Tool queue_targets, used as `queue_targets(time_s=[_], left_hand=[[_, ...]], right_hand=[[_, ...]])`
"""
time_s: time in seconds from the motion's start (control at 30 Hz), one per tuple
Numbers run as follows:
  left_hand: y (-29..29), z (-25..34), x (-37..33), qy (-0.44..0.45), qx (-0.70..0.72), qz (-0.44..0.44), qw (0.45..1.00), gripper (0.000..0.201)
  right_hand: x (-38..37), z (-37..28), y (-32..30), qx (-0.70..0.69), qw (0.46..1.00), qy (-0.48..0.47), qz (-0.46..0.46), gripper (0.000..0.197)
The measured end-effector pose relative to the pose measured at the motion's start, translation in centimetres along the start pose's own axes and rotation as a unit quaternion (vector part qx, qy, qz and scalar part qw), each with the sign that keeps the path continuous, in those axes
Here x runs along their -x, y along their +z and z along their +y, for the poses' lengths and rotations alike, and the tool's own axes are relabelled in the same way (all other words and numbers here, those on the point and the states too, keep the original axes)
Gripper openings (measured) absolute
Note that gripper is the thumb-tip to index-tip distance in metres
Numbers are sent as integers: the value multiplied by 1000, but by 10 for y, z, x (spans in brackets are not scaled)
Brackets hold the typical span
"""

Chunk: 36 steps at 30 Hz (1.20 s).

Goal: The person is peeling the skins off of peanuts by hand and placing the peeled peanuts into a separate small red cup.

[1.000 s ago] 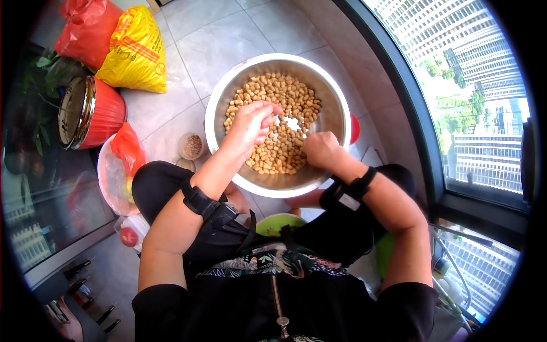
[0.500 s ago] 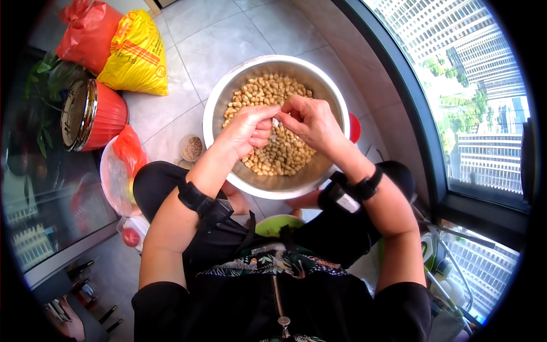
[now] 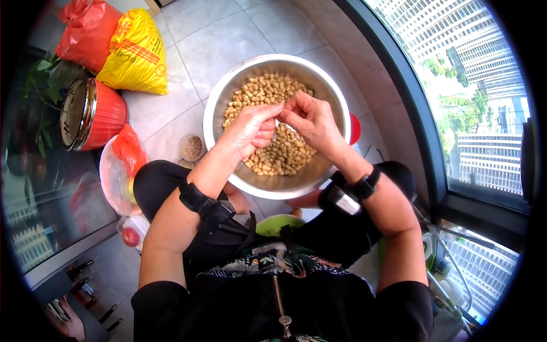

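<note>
A wide steel basin [image 3: 213,122] holds many unshelled peanuts [image 3: 279,159]. Over its middle, my left hand [image 3: 250,131] and my right hand [image 3: 310,121] meet at the fingertips. Thumb and forefinger are pinched on each side, and the left hand's other fingers curl into the palm. Whatever sits between the fingertips is too small and too covered to make out. Left of the basin, beside my knee, stands a small round container [image 3: 192,146] of shelled, pale brown kernels. A green bowl [image 3: 280,224] rests between my legs, partly covered by my clothes.
At the far left are a red bag [image 3: 90,37], a yellow bag [image 3: 137,54] and a red ribbed pot [image 3: 108,114]. A pink basin [image 3: 108,171] with plastic bags lies near my left knee. A red object [image 3: 355,129] shows behind the basin's right rim. Windows [image 3: 473,102] line the right side.
Both hands keep their pinch over the basin. The right fingers have drawn slightly closer together and shifted up a little; the left hand has barely moved.
</note>
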<state>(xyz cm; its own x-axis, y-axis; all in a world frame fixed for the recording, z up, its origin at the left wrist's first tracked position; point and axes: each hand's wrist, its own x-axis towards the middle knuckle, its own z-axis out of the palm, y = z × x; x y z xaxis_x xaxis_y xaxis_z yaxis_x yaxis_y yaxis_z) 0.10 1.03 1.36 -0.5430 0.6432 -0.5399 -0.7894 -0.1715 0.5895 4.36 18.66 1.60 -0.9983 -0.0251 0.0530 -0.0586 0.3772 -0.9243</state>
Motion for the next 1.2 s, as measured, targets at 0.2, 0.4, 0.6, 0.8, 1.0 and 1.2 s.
queue_targets(time_s=[0.2, 0.4, 0.6, 0.8, 1.0, 1.2], left_hand=[[-2, -4, 1, 6, 7, -45, 999, 20], [-2, -9, -4, 64, 32, -55, 996, 16], [-2, -15, -6, 41, 120, -17, 992, 13], [-3, -16, -7, 47, 134, -3, 990, 15], [1, -18, -4, 64, 94, -4, 993, 15], [-3, -22, -1, 72, 134, -9, 988, 14]], right_hand=[[0, 0, -2, -246, 965, 83, -36, 13], [0, -1, 4, -377, 907, 189, 8, 13], [0, -7, 4, 172, 948, -262, 50, 15], [-2, -8, 3, 130, 967, -211, 62, 12], [0, -4, 0, 210, 933, -285, 70, 16], [2, -11, 3, 302, 899, -317, 13, 21]])
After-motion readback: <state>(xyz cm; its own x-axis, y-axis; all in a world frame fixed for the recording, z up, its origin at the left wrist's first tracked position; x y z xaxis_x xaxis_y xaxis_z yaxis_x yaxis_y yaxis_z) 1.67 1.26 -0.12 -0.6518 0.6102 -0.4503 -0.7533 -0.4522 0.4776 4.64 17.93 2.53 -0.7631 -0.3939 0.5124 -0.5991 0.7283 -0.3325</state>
